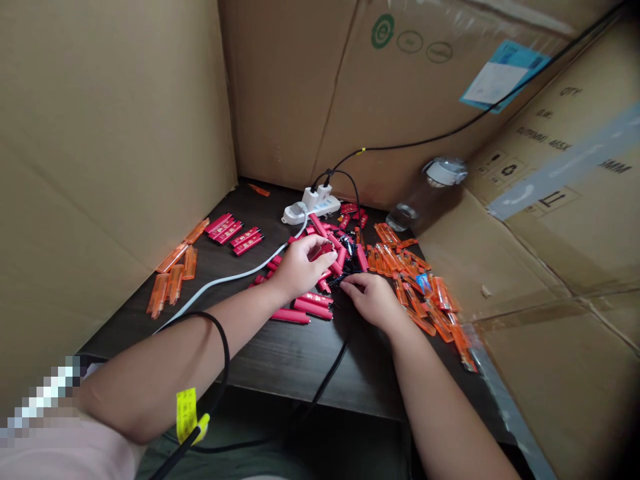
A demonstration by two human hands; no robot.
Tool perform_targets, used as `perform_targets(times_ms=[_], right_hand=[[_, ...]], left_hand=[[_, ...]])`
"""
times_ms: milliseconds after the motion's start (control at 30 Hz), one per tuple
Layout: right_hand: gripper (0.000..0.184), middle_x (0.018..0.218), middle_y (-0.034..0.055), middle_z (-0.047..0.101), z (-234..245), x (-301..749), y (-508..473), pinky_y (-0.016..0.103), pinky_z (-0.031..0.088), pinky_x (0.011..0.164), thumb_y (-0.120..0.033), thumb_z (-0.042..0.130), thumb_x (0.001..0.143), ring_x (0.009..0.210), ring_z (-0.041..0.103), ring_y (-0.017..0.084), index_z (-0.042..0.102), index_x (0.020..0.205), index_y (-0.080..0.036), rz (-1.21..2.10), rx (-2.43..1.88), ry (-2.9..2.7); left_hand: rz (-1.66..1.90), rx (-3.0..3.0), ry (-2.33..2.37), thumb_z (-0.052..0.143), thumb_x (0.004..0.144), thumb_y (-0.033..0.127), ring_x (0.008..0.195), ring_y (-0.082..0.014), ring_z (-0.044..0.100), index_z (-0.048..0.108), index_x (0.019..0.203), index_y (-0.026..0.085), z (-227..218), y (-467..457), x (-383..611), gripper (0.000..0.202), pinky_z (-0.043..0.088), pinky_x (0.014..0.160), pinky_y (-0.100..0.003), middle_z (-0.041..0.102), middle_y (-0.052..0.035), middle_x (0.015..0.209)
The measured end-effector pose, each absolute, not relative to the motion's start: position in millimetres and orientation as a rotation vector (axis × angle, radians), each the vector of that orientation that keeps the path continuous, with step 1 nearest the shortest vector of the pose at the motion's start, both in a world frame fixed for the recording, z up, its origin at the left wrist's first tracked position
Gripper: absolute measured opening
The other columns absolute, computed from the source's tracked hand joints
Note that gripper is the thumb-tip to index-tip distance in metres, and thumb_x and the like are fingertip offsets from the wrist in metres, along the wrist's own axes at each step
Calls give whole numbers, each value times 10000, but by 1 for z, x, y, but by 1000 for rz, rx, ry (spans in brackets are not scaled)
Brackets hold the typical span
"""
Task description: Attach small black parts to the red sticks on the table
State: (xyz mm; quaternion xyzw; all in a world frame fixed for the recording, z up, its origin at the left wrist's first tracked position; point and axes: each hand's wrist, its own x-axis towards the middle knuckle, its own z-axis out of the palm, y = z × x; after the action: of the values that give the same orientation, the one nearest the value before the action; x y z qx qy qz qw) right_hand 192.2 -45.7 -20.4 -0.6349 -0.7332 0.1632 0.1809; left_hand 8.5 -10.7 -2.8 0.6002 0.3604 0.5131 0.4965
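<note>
My left hand [299, 267] is curled over a heap of red stick-shaped pieces [310, 307] in the middle of the dark table [280, 353]; its fingers close round one red piece at the top of the heap. My right hand [370, 299] lies just to the right, fingers pinched on a small black part [345, 279] among a cluster of black parts. Orange translucent pieces [415, 280] are spread to the right of that hand. The two hands are almost touching.
A white power strip [310, 207] with plugs and black cables sits at the back. Red flat pieces [233, 233] and orange pieces [173, 273] lie at the left. A clear bottle [425, 193] leans at the right. Cardboard walls [100, 133] enclose the table. A black cable [320, 390] hangs off the front.
</note>
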Motion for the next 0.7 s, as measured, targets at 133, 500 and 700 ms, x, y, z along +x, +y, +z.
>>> perform_targets(times_ms=[133, 500, 700], right_hand=[[206, 826, 31, 718, -23, 195, -44, 271, 435, 666, -331, 551, 831, 732, 618, 176, 729, 867, -232, 386, -1799, -2089], [142, 749, 22, 709, -19, 195, -44, 243, 432, 631, -209, 580, 773, 675, 616, 149, 722, 783, -207, 414, -1700, -2084], [166, 804, 22, 710, -12, 197, -51, 246, 434, 663, -254, 564, 811, 716, 619, 157, 725, 852, -239, 446, -1684, -2313]], left_hand=[[1190, 1586, 875, 580, 790, 243, 787, -145, 591, 609, 917, 133, -6, -12, 9, 170, 464, 715, -262, 650, -46, 860], [320, 2750, 777, 488, 822, 237, 854, -232, 642, 628, 950, 213, 4, -27, -1, 191, 454, 682, -317, 690, -51, 951], [148, 2886, 815, 462, 823, 258, 804, -234, 650, 625, 940, 201, 8, -22, -6, 209, 420, 606, -303, 690, -59, 909]])
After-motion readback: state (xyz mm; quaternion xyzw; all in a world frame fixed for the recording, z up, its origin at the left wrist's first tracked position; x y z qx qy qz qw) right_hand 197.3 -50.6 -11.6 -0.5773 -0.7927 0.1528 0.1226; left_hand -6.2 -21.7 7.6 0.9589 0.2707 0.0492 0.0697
